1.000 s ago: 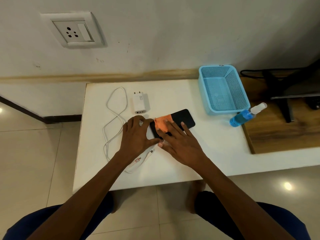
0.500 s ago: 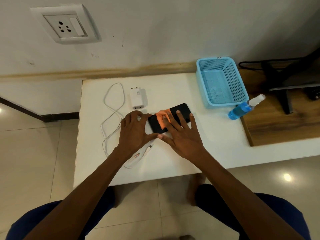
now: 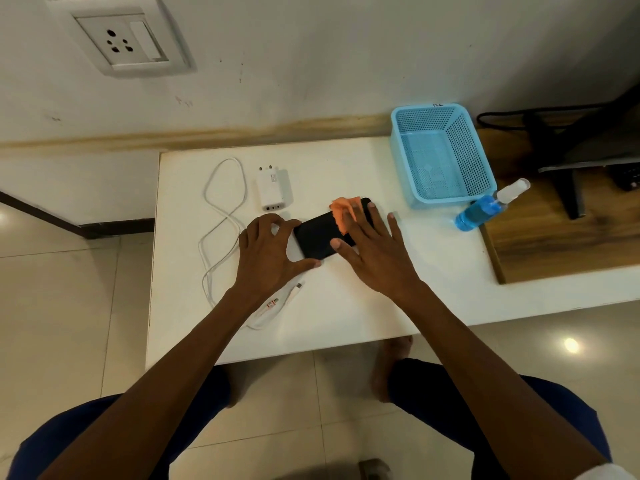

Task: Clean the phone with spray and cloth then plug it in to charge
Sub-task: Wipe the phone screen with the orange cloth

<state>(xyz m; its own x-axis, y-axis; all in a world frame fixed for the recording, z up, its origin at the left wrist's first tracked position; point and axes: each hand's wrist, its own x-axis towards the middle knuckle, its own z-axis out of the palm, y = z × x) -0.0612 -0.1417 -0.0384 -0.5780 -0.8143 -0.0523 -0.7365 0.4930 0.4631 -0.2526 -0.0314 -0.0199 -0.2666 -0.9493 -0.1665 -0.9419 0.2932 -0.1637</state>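
From the head view, the phone [image 3: 323,235] lay mid-surface [image 3: 346,313], well inside every edge. The left hand [image 3: 268,252] pinched its near end, fingers curled; the right hand [image 3: 372,247], fingers straight, pressed the orange cloth [image 3: 341,213] onto its far end. Bare room lay toward the front edge.

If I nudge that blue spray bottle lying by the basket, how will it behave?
The spray bottle lies on its side, so its round body would probably roll. It rests across the table edge beside the basket, so it may rock. Seemingly liquid-filled, it likely has some heft.
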